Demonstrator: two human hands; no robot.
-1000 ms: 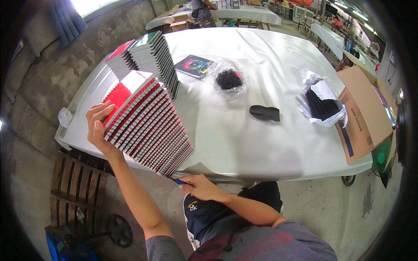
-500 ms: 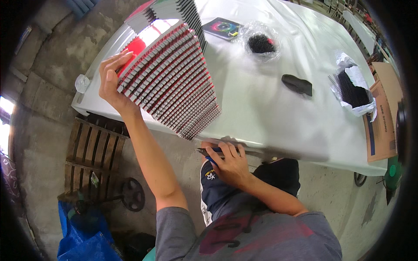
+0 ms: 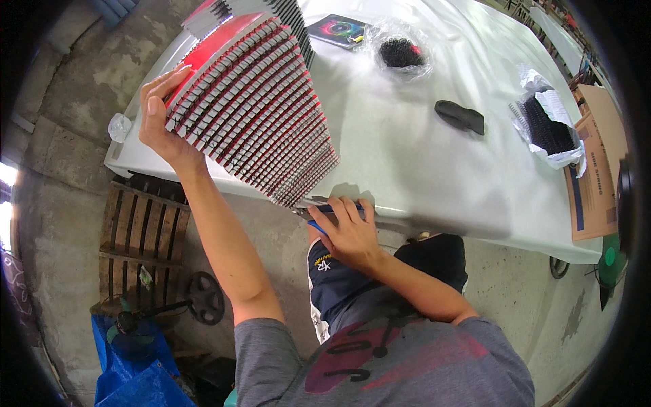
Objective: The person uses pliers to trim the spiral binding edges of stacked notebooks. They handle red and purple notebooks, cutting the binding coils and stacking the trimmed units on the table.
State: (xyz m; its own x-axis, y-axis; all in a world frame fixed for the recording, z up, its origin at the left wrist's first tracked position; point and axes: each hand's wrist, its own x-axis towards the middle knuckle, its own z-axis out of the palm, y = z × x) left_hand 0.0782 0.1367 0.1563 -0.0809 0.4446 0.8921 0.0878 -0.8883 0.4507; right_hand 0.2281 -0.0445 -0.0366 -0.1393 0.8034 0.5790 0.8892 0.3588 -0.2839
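My left hand [image 3: 165,129] grips the upper left corner of a thick stack of spiral-bound books [image 3: 251,115], tilted so its bound edges face me. Red covers show between the pages, and dark wire coils run in rows along the edges. In my right hand [image 3: 352,237] is a pair of blue-handled cutting pliers [image 3: 317,227]. Their jaws are at the stack's lowest corner, near the table's front edge; whether they touch a coil I cannot make out.
Behind the stack, more bound books [image 3: 291,24] stand on the white-covered table [image 3: 380,149]. Farther off are a dark printed card [image 3: 337,30], black coils in clear plastic [image 3: 400,53], a black pouch-like item [image 3: 460,117], wrapped coils [image 3: 548,125] and a cardboard box [image 3: 590,176].
The stack and my left hand have shifted slightly left and up in view. My right hand has brought the pliers' jaws up to the stack's lowest corner.
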